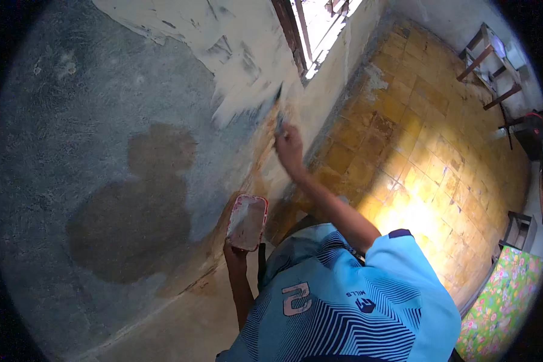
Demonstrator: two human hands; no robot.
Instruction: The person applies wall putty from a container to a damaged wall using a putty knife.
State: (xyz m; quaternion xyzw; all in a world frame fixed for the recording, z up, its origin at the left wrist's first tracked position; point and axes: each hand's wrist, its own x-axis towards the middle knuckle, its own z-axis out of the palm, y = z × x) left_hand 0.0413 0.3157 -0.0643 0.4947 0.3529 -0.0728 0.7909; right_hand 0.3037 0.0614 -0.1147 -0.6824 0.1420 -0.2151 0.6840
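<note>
My right hand (288,145) grips a narrow, dark-bladed spreading tool (278,99), its blade raised at the wall beside the lower edge of a rough white coating patch (241,72). Below it, my left hand (236,252) holds a rectangular container (247,222) with red-stained rims and greyish-white material inside. The grey wall (102,90) carries my shadow, and brownish staining runs down it under the tool.
A bright window (320,33) is set in the wall above. Yellow tiled flooring (398,90) stretches to the right. A wooden table (485,60), dark furniture and a green floral-covered surface (498,292) stand along the right side. A pale ledge or floor lies at lower left.
</note>
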